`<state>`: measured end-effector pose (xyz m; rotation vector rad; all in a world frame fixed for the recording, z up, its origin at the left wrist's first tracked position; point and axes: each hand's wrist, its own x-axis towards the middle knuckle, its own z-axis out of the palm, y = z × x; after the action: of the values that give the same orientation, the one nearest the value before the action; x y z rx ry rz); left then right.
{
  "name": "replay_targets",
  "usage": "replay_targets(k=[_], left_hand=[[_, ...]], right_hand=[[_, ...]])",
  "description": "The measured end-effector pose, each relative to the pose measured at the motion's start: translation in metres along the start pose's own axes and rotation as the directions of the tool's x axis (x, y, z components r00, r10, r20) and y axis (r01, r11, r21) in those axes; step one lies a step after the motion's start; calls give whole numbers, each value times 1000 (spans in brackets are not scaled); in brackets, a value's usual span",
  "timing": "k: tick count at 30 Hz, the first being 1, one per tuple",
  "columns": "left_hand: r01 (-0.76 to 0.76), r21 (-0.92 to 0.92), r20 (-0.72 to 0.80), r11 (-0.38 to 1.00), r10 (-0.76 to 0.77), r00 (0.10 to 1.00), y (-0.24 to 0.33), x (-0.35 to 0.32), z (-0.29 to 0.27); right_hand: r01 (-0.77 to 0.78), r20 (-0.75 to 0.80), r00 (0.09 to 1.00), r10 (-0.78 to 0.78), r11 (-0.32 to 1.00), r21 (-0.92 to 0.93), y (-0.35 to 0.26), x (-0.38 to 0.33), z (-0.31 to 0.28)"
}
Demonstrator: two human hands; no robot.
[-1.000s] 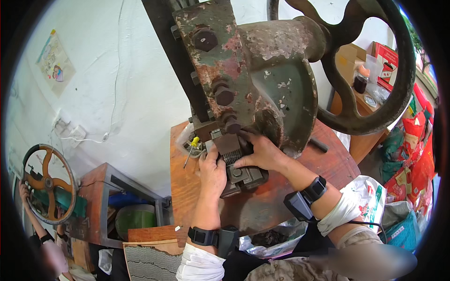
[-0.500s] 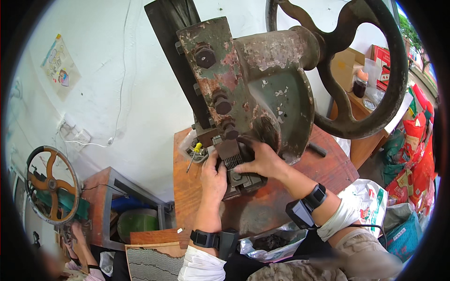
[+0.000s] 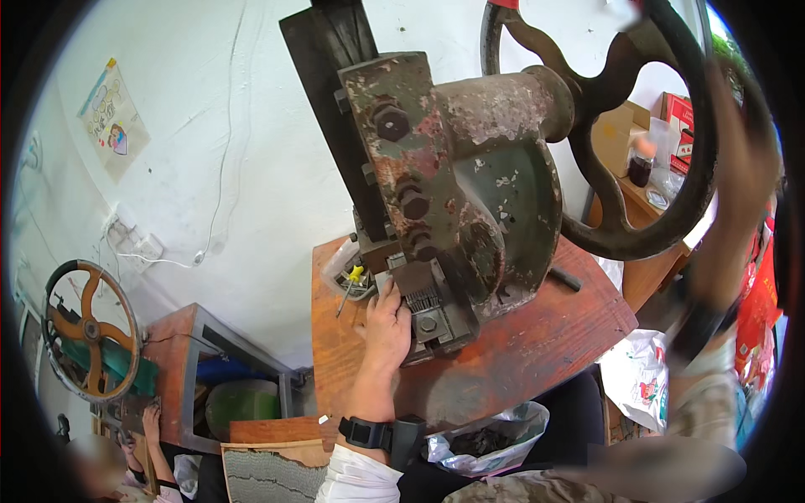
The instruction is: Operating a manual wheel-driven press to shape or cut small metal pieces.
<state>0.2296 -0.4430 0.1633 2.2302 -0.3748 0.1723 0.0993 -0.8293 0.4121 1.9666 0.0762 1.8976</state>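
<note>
A large hand press (image 3: 398, 159) with chipped green paint stands on a reddish wooden table. Low at its front, a metal die block (image 3: 436, 327) holds a comb-like row of thin metal teeth (image 3: 425, 298) under the ram. My left hand (image 3: 387, 331) rests at the left side of this block, fingers bent together at the teeth's left end; what they pinch, if anything, is hidden. High at the far right, my right hand (image 3: 742, 109) is smeared by motion beside the press's big handwheel (image 3: 616, 201); its fingers cannot be made out.
A plastic tub (image 3: 342, 267) with a yellow-handled screwdriver (image 3: 355, 277) sits left of the press. A short dark bar (image 3: 565, 278) lies on the table. An open bag (image 3: 503, 436) of dark bits is below. At left, another person's hands (image 3: 151, 422) are near a second handwheel (image 3: 92, 329).
My right hand has left the die block and swung up and right toward the handwheel. My left hand stays at the block. The view has shifted slightly, and the wheel has turned.
</note>
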Motion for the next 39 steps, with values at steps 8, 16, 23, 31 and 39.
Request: replay_targets(k=[8,16,23,31,39], left_hand=[[-36,-83,47,996,40,998,21,13,23],[-28,0,34,1000,28,999,17,7,21],[-19,-67,22,998,20,1000,20,12,18],[56,-116,41,992,-52,998,-4,10,11],[38,-136,-20,990,-41,999,5,1,8]], right_hand=[[-710,669,693,269,418,567,52,89,17],[-567,119,746,656,530,631,-80,-161,18],[-798,676,597,431,408,445,38,8,-5],[-710,693,657,297,553,436,6,29,54],[-767,429,502,751,157,622,-58,-117,8]])
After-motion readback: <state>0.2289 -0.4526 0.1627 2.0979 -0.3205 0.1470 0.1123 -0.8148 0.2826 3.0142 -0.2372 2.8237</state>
